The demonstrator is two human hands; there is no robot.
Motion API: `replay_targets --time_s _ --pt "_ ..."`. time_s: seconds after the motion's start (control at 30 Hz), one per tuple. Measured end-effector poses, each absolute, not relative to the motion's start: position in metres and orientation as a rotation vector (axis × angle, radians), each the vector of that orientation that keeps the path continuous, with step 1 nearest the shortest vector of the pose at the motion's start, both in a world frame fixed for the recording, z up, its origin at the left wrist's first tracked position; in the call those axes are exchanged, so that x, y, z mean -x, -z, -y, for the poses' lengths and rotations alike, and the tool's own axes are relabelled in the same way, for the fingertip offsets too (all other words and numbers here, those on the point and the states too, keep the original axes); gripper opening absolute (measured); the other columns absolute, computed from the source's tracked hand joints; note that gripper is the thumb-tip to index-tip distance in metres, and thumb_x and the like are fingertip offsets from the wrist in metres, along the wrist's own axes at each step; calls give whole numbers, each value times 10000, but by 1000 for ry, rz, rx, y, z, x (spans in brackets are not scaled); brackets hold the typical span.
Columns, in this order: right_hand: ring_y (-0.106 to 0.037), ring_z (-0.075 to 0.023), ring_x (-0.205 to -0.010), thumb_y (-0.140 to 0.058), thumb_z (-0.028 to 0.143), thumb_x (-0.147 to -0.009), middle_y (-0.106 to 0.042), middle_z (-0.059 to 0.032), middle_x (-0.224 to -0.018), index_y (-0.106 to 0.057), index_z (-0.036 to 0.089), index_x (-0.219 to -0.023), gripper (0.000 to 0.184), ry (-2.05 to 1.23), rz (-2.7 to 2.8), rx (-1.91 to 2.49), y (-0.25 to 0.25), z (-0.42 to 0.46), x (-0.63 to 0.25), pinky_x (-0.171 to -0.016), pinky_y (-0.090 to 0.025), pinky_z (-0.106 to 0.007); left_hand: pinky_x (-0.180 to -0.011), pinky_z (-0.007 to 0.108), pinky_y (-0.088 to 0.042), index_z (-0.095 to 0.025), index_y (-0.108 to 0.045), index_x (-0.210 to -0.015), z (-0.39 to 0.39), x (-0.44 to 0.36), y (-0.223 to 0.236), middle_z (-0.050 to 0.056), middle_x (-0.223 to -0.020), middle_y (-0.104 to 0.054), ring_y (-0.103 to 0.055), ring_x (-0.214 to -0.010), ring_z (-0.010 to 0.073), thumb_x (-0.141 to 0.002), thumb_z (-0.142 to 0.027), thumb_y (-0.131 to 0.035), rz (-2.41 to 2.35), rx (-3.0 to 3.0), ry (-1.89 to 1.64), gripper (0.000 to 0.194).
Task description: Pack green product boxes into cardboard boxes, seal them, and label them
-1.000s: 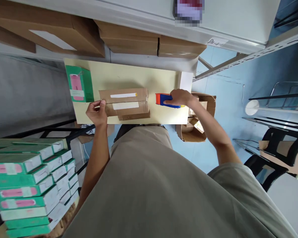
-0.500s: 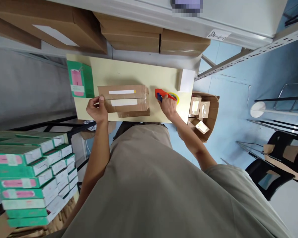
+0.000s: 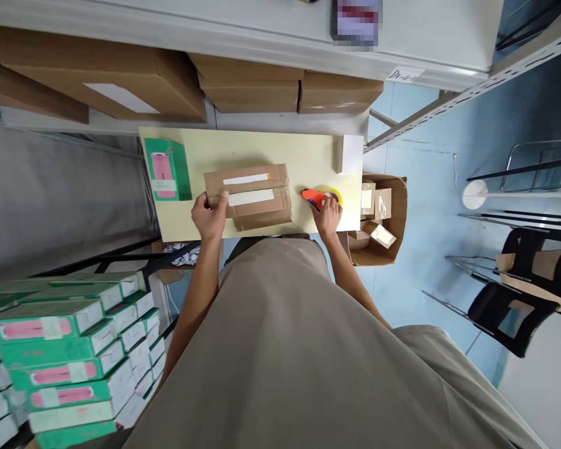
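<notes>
A brown cardboard box with two white labels on its top lies slightly turned on the pale yellow table. My left hand grips its left end, thumb over the top and fingers along the side, partly hidden. To the right of the box, my right hand is closed around an orange-red tape dispenser with blue parts and a yellow-edged roll. The dispenser is down at the tabletop; whether it rests fully on it I cannot tell. A cardboard flap shows along the box's near side.
A green box with a pink picture stands at the table's left, a white box at its right end. An open carton holds several small boxes beside the table. Shelved cartons line the back; green boxes are stacked lower left.
The tape dispenser has come nearer the table's front edge in my right hand. The cardboard box has turned slightly, and my left thumb reaches further over its top. The whole view has shifted.
</notes>
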State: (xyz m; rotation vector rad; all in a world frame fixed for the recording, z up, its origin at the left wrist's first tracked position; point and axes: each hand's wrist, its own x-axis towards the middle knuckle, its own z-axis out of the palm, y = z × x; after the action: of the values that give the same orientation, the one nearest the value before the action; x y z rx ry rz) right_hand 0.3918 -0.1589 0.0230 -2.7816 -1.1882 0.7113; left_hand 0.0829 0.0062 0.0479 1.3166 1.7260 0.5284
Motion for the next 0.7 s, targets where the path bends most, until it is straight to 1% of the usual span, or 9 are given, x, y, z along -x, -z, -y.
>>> replay_targets --time_s 0.03,0.1,0.23,0.33,0.4,0.47,0.53,0.6,0.7 --pt "-640 -397 -1458 -610 480 -1169 -702 -302 -1481 -660 99 -1437 469 -620 1125 2740 -29 155 -386 -1266 -454 -543 -1024 334 -576 -193 -723 -1110 -5 -84 -50 74 -1137 -808 -744 -1108 243 -969 -532 -721 -1801 -1384 -528 367" --pt "-665 -386 -1439 -564 559 -1181 -720 -274 -1469 -670 118 -1450 527 -524 1081 2568 -42 145 -370 -1251 -495 -547 -1026 336 -592 -199 -745 -1103 -2 -84 -53 80 -1149 -834 -762 -1098 253 -955 -494 -727 -1854 -1428 -486 331" --pt "-711 -360 -1437 -450 743 -1174 -705 -232 -1566 -570 148 -1637 764 -707 1145 2240 -60 109 -332 -1223 -567 -518 -1083 397 -596 -203 -745 -1182 1 -81 -55 127 -1236 -843 -778 -1180 305 -987 -475 -685 -1817 -1436 -380 340" --pt "-724 -424 -1425 -564 849 -1087 -714 -261 -1552 -461 117 -1731 981 -859 1121 2288 -60 81 -311 -1188 -593 -559 -1127 473 -585 -194 -730 -1240 1 -82 -54 193 -1308 -828 -776 -1262 373 -1019 -531 -681 -1804 -1445 -302 406" --pt "-730 -471 -1400 -632 869 -1044 -739 -299 -1478 -437 55 -1725 1079 -911 1056 2393 -57 70 -305 -1172 -589 -576 -1143 531 -577 -177 -719 -1235 -2 -87 -53 244 -1308 -819 -761 -1306 435 -1000 -631 -728 -1832 -1447 -239 511" --pt "-751 -468 -1361 -607 839 -1076 -763 -301 -1384 -454 16 -1693 1040 -927 994 2449 -54 67 -306 -1166 -572 -556 -1144 576 -573 -158 -713 -1196 -6 -92 -51 284 -1277 -817 -751 -1317 486 -940 -716 -797 -1855 -1452 -175 619" --pt "-787 -417 -1271 -548 779 -1132 -786 -259 -1281 -526 36 -1640 900 -918 970 2412 -52 69 -310 -1132 -568 -527 -1146 587 -572 -155 -716 -1145 -12 -93 -48 299 -1261 -817 -748 -1319 502 -924 -718 -822 -1833 -1474 -131 614" --pt "-798 -367 -1106 -505 742 -1161 -803 -210 -1136 -636 77 -1533 773 -905 971 2332 -55 74 -314 -1049 -582 -510 -1151 570 -572 -170 -722 -1087 -17 -87 -45 284 -1244 -822 -753 -1317 484 -984 -664 -770 -1761 -1495 -123 507" --pt "-723 -306 -878 -435 764 -1168 -777 -150 -934 -735 120 -1349 733 -880 996 2213 -68 82 -314 -912 -588 -473 -1163 527 -575 -185 -730 -1104 -19 -65 -41 235 -1227 -828 -757 -1315 425 -1083 -569 -639 -1581 -1487 -220 395"
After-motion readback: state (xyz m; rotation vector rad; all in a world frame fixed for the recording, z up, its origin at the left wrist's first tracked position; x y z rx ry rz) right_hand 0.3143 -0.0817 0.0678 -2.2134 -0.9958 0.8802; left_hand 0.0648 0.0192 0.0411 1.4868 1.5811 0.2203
